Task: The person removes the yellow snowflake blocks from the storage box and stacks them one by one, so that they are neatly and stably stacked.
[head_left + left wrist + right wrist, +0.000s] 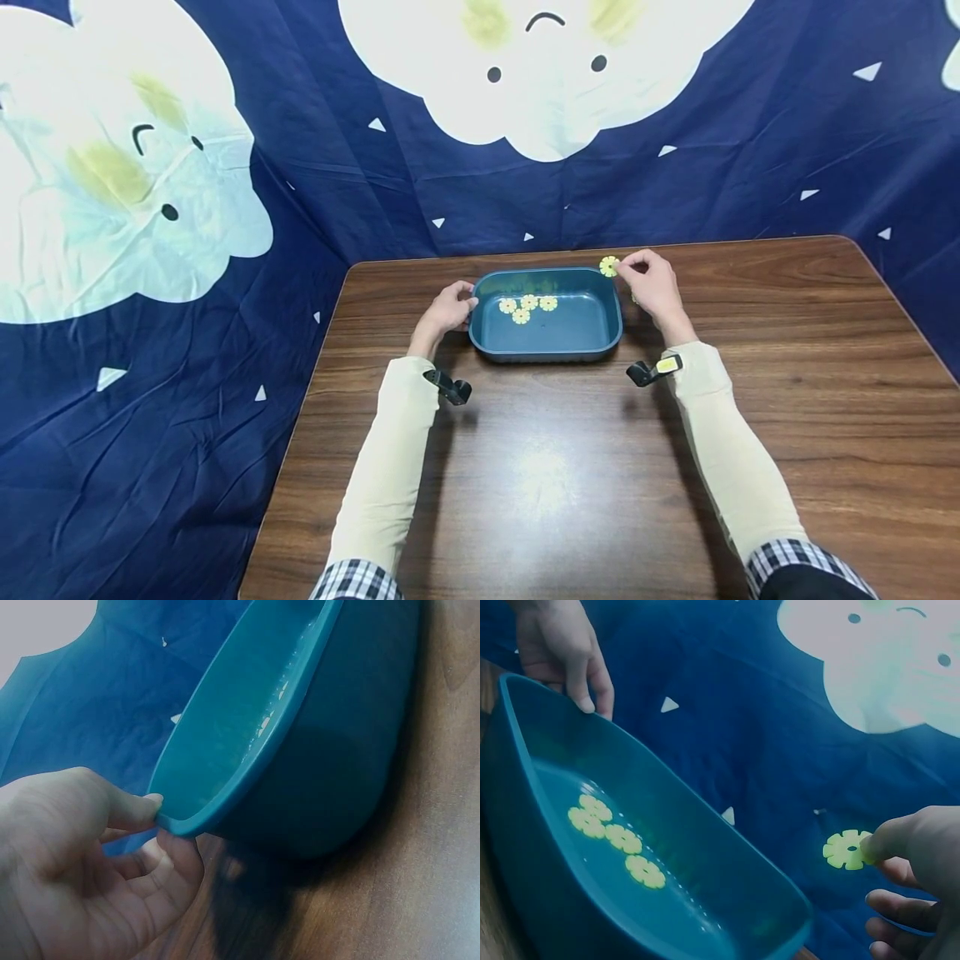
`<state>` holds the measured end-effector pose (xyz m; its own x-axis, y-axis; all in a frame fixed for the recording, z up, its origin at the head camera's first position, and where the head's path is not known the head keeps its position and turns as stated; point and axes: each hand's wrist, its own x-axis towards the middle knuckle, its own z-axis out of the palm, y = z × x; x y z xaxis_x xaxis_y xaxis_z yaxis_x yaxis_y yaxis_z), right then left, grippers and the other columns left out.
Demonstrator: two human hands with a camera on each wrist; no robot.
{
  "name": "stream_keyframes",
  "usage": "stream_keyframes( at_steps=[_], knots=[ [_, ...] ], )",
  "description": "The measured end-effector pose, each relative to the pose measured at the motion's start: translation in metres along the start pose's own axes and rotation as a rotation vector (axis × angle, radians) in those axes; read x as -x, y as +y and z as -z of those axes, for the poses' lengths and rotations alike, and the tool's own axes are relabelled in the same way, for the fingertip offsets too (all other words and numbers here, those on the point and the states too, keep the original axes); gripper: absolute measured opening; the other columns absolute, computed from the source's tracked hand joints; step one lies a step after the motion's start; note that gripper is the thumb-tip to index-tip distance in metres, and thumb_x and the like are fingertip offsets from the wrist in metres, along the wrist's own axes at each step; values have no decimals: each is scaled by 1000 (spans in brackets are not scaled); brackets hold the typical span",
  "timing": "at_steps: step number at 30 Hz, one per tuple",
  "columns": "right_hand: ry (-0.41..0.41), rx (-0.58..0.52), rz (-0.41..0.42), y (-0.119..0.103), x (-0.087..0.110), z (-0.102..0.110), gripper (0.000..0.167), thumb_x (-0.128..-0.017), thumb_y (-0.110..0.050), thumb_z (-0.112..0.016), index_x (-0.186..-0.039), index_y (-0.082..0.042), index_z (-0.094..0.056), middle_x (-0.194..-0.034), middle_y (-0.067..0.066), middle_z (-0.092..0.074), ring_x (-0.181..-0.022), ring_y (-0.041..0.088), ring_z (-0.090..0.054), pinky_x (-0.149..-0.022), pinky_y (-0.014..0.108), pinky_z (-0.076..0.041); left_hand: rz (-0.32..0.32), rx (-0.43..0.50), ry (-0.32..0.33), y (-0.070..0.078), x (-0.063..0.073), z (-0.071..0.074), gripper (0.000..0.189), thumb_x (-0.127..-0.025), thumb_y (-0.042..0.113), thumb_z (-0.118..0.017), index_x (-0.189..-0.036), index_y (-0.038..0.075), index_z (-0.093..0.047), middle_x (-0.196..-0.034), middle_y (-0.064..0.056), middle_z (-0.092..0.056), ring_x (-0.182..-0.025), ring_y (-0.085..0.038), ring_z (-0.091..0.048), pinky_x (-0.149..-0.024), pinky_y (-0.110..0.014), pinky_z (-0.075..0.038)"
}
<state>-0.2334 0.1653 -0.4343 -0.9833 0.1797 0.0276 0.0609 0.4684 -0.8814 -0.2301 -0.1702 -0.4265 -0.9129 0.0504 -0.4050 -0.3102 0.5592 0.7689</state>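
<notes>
A blue plastic basin [545, 353] stands on the table. On its floor lie several yellow flower-shaped discs [548, 303], grouped left of the middle. My left hand [450, 308] pinches the basin's left rim between thumb and fingers, as the left wrist view shows close up. Above the far right corner of the basin, my right hand [654, 287] holds one yellow flower disc [846, 849] by its edge, between thumb and index finger. The other fingers of that hand are loosely bent. A bit of yellow [634, 297] shows beside the right hand, mostly hidden by it.
The brown wooden table [810, 375] spreads out around the basin, its far edge just behind it. A dark blue cloth [465, 192] with white clouds and triangles hangs behind and at the left. Small black cameras [450, 388] sit on both wrists.
</notes>
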Motion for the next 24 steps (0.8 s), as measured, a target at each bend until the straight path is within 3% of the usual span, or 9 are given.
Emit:
stream_keyframes(
  at_steps=[7, 16, 24],
  knots=[
    [16, -25, -61, 12, -1, 9, 31, -91, -35, -62, -100, -6, -60, -99, 2, -56, -90, 13, -48, -77, 24, -38, 2, 18, -5, 0, 0, 0, 33, -102, 19, -45, -135, 12, -45, -102, -11, -48, -82, -21, -52, -71, -30, -52],
    [46, -10, -101, 30, -4, 18, 29, -92, -35, -60, -99, -6, -60, -94, -2, -54, -88, 13, -47, -75, 22, -37, -2, 20, -4, 0, 0, 0, 33, -102, 18, -46, -134, 12, -46, -100, -11, -48, -80, -21, -51, -69, -30, -52],
    [57, 49, -179, 45, -2, 21, 34, -92, -36, -59, -104, -4, -59, -107, 10, -57, -104, 25, -50, -86, 29, -38, -2, 11, -3, -1, -1, 0, 33, -102, 19, -45, -135, 12, -45, -98, -9, -47, -80, -19, -50, -67, -27, -51]
  ],
)
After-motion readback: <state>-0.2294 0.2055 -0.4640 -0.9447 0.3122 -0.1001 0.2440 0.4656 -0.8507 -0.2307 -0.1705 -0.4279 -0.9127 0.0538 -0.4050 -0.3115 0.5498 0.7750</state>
